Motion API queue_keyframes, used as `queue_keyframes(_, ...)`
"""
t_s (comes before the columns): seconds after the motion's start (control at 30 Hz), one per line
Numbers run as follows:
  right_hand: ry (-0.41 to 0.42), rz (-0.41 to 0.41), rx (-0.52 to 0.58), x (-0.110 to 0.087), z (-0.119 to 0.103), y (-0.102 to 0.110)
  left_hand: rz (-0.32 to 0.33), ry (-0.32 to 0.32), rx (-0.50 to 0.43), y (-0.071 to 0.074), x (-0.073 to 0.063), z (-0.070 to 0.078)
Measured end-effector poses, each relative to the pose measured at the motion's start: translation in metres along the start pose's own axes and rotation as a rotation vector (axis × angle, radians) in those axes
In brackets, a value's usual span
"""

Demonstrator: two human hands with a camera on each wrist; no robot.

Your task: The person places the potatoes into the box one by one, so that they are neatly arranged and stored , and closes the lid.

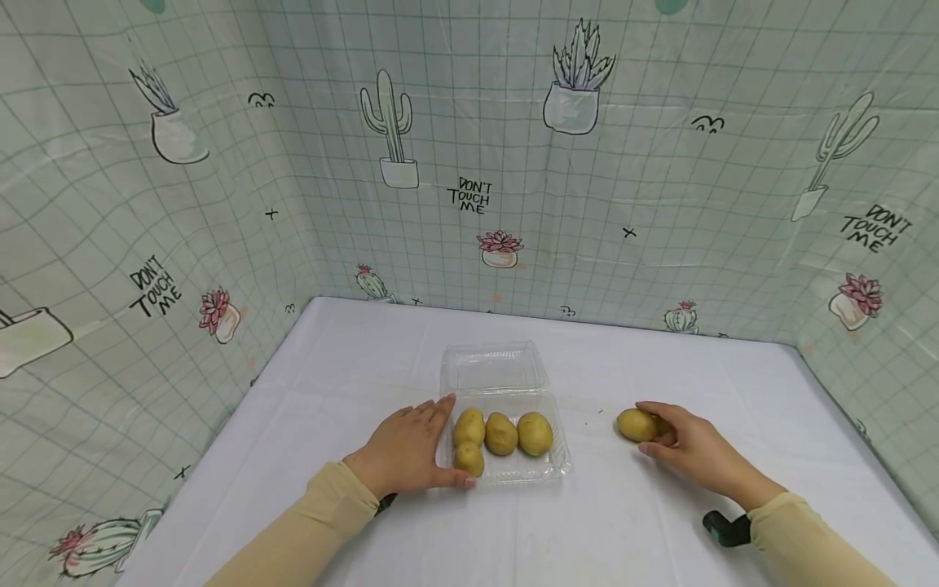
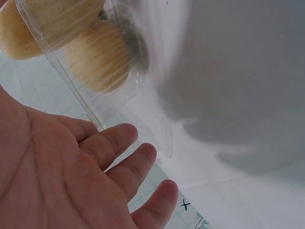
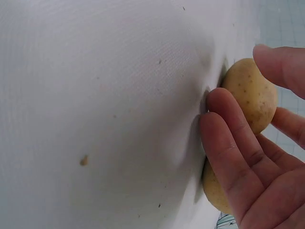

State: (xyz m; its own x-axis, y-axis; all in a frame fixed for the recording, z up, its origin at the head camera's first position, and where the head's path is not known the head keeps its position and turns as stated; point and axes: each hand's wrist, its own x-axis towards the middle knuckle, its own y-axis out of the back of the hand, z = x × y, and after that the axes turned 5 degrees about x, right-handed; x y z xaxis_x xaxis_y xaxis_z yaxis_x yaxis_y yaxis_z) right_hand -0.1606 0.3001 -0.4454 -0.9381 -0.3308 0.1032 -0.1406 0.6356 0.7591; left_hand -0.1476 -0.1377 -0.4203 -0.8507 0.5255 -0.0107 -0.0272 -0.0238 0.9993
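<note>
A clear plastic clamshell box [image 1: 523, 469] lies with its lid folded back, several potatoes [image 1: 501, 434] inside its base. My left hand [image 1: 407, 448] rests along the box's left side, thumb at the front edge and fingers extended toward the hinge. In the left wrist view, the fingers [image 2: 119, 145] touch the box's clear wall [image 2: 71, 86]. Off to the right of the box, my right hand [image 1: 697, 448] has its thumb and fingers around a potato [image 1: 635, 425] on the table. The right wrist view shows a second potato [image 3: 214, 191], partly hidden behind the fingers.
A white cloth covers the table [image 1: 352, 359]. Upright printed fabric [image 1: 440, 244] closes off the back and both sides. Small dark crumbs lie on the cloth between box and right hand.
</note>
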Motion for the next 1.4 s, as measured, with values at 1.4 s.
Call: queue_keyframes(1.4, 0.111, 0.017, -0.097, 0.002, -0.002, -0.018, -0.006, 0.009, -0.018, 0.001, -0.002, 0.001)
